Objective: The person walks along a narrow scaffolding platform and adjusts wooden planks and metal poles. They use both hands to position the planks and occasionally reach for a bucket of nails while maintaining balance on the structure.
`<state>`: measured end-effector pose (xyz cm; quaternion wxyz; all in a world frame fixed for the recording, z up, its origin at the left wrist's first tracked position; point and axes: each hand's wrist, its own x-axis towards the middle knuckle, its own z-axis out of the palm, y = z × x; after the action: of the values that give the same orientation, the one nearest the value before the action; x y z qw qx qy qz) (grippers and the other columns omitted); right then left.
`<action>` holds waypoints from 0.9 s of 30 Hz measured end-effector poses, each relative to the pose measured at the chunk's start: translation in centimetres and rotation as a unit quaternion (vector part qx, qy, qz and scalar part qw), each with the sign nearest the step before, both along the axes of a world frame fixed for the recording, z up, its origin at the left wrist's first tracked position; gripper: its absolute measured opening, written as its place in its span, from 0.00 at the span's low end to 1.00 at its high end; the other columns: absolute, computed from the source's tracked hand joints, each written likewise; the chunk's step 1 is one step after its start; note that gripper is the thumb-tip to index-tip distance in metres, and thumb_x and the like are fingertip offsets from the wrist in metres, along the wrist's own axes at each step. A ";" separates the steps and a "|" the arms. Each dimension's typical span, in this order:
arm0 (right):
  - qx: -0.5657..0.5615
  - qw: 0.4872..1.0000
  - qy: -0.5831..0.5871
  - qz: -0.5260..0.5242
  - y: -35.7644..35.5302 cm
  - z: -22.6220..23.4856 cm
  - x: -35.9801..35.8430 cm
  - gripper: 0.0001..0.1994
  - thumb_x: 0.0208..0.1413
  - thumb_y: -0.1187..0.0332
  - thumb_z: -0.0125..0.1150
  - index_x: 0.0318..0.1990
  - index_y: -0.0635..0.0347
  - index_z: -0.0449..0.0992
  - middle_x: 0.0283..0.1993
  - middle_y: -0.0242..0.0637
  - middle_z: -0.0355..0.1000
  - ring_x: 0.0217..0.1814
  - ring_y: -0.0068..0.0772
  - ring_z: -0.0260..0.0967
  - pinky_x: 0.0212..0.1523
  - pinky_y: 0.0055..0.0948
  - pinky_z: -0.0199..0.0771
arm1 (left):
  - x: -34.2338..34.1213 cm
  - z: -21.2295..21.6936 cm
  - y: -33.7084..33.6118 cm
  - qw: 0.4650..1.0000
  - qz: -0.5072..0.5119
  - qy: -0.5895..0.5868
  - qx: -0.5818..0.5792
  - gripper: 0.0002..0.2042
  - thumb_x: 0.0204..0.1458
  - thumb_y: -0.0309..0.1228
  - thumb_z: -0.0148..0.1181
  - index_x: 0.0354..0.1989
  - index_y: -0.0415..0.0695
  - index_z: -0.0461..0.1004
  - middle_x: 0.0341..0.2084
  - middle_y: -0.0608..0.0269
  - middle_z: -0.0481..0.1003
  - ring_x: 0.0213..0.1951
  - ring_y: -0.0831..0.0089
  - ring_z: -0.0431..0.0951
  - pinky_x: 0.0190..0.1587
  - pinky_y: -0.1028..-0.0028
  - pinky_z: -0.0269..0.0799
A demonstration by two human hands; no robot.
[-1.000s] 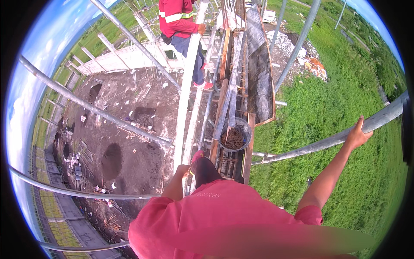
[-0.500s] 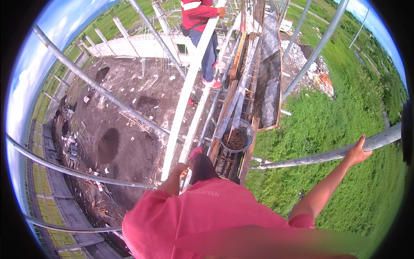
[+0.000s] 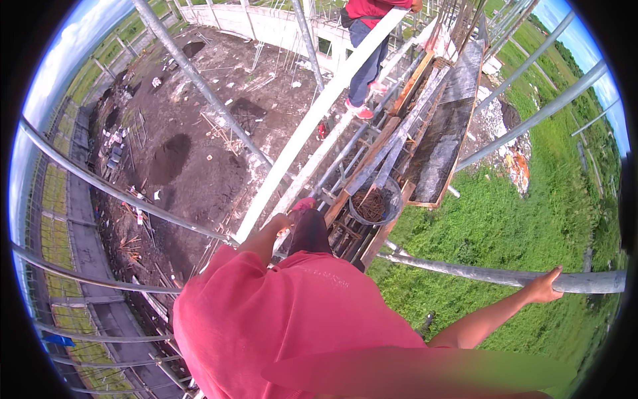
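Observation:
My right hand [image 3: 545,286] is wrapped round a grey metal scaffold pipe [image 3: 478,271] out over the grass on the right. Low in the middle, my left hand [image 3: 282,224] has its fingers curled; what they hold, if anything, is hidden. Beside it on the left runs a long white beam [image 3: 319,110], slanting up and away to a person [image 3: 369,50] in a red top, whose hand is at its far end. A narrow pale plank [image 3: 309,166] lies under and beyond my left hand. My foot in a red shoe [image 3: 304,204] is by that hand.
A bucket [image 3: 392,216] holding rusty metal pieces stands among boards and rebar right of my leg. A long dark formwork panel [image 3: 438,149] lies beyond it. Scaffold pipes [image 3: 199,76] cross the left side. Dug earth lies far below on the left, grass on the right.
My view has turned, so the beam, person and bucket sit farther right and the beam slants more. My right hand stays on the pipe; my left hand remains beside the beam.

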<state>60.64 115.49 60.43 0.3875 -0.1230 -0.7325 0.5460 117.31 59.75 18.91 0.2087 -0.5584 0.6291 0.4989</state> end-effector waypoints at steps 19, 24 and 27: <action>0.008 0.997 0.071 0.017 -0.1 -0.3 -0.3 0.39 0.54 0.54 0.76 0.61 0.74 0.61 0.48 0.54 0.76 0.43 0.42 0.80 0.38 0.34 0.87 | 2.0 -5.0 0.4 0.998 -0.044 0.026 0.038 0.12 0.53 0.31 0.65 0.46 0.49 0.79 0.27 0.59 0.79 0.29 0.61 0.82 0.28 0.60 0.74; 0.020 0.999 0.042 -0.011 -0.7 0.3 0.5 0.37 0.55 0.54 0.74 0.60 0.74 0.63 0.46 0.54 0.76 0.41 0.40 0.80 0.40 0.38 0.85 | 0.3 -0.9 1.6 0.996 0.014 0.033 0.085 0.07 0.62 0.33 0.55 0.41 0.45 0.77 0.27 0.60 0.73 0.23 0.69 0.73 0.27 0.65 0.70; 0.016 0.999 0.037 -0.013 -0.9 0.5 0.8 0.36 0.55 0.53 0.75 0.59 0.73 0.63 0.46 0.53 0.77 0.41 0.40 0.80 0.41 0.38 0.85 | -1.2 0.2 0.6 0.998 0.003 0.011 0.062 0.07 0.63 0.32 0.53 0.42 0.45 0.77 0.30 0.63 0.74 0.25 0.73 0.72 0.28 0.68 0.71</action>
<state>61.46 114.63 60.93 0.4235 -0.1059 -0.7248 0.5330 116.14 60.40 19.11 0.2343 -0.5407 0.5972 0.5441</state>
